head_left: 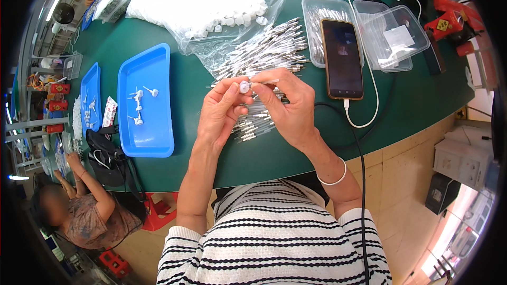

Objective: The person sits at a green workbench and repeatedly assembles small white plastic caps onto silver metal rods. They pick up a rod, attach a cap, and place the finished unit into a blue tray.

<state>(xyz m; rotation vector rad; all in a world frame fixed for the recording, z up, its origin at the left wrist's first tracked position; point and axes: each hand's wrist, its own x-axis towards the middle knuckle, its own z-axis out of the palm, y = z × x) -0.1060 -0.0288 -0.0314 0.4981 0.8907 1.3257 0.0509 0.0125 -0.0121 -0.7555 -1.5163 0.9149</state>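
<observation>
Over the near edge of the green table, my left hand (217, 110) pinches a small round white plastic cap (244, 87) between thumb and fingers. My right hand (291, 106) is closed on a thin whitish rod (269, 81), its inner end right at the cap; whether it is inside the cap I cannot tell. Beneath and beyond both hands spreads a pile of slender white and grey rods (272, 47). A clear bag of white caps (200, 2) lies open behind the pile. To the left, a blue tray (150, 140) holds several caps with rods attached (138, 97).
A phone (342, 60) with a white cable rests against a clear box of rods (311, 5); clear plastic lids (398, 39) lie beside it. A second blue tray (91, 87), a black bag (108, 161) and a co-worker (84, 211) are at left. A black cable (363, 190) hangs by my right arm.
</observation>
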